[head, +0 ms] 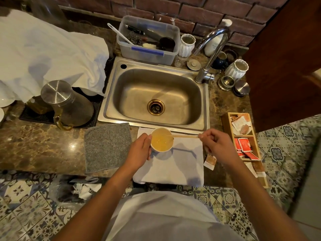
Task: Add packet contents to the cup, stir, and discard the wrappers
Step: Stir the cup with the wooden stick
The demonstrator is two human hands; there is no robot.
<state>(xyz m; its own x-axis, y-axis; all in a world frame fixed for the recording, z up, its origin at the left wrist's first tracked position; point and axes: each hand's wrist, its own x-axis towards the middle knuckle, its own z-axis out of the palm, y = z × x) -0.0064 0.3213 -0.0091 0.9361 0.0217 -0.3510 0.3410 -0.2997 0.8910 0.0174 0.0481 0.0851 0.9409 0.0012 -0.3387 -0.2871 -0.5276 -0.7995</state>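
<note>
A white paper cup (161, 140) with pale yellow liquid stands on a white cloth (175, 168) in front of the sink. My left hand (139, 151) wraps around the cup's left side. My right hand (215, 146) pinches the end of a thin wooden stir stick (185, 136), whose other end dips into the liquid. An orange-and-white packet wrapper (210, 160) lies on the counter just below my right hand. A wooden box (243, 140) to the right holds red and white packets.
A steel sink (156, 94) with a tap (211, 54) lies beyond the cup. A grey towel (106, 146) sits to the left, a steel-lidded glass jug (66, 103) further left. A bin bag with crumpled paper (83, 188) is on the tiled floor.
</note>
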